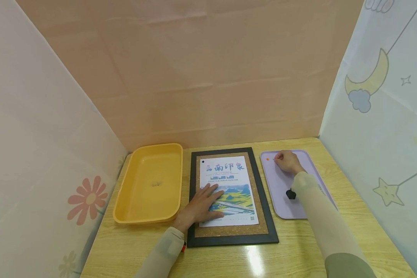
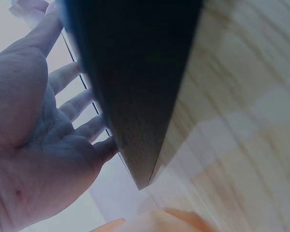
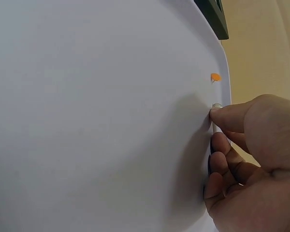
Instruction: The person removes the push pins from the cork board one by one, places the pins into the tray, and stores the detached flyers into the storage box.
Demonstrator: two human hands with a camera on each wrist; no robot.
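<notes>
My left hand (image 1: 205, 204) lies spread on a printed poster (image 1: 229, 222), which rests on a cork board (image 1: 229, 231) with a black frame (image 1: 233, 241). A black thumbtack (image 1: 203, 161) sits at the poster's upper left corner. In the left wrist view the fingers (image 2: 77, 104) stretch past the dark frame edge (image 2: 135, 96). Over the far end of a purple tray (image 1: 281, 212), my right hand (image 1: 287, 161) pinches a small white thumbtack (image 3: 216, 105) between thumb and finger, its lower part hidden. Beside it lies an orange thumbtack (image 3: 215, 77), apart from the fingers.
A yellow bin (image 1: 149, 166) stands left of the board. A small black object (image 1: 290, 194) shows near the right sleeve, in or above the tray. Something red and black (image 1: 183, 247) peeks out by the left wrist. Walls (image 1: 208, 77) close off the back and both sides.
</notes>
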